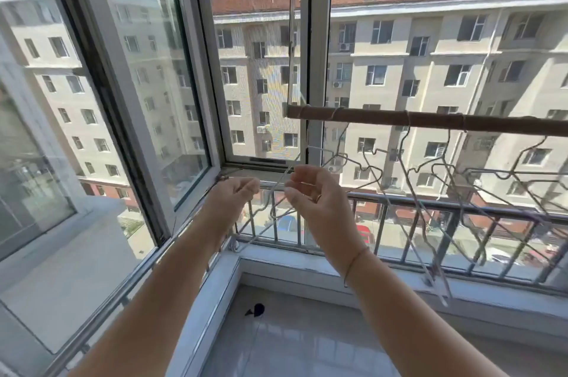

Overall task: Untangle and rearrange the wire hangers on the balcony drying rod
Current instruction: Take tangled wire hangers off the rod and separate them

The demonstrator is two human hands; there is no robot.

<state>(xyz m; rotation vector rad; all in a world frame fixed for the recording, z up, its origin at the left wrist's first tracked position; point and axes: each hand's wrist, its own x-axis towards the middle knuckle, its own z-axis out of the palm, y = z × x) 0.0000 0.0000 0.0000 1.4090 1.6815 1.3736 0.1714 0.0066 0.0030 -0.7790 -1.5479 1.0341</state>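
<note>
fingers [246, 189] of left hand [233, 195] and right hand [319, 201] pinched on wire hanger [276, 189] below drying rod [430, 120]; no readable writing.

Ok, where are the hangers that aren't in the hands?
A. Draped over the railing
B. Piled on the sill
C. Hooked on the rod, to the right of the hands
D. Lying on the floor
C: several wire hangers hang from the rod, right of both hands.

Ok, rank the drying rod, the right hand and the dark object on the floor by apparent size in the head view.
1. drying rod, the longest.
2. right hand, though nearness to the camera enlarges it.
3. dark object on the floor, clearly smallest.
</note>
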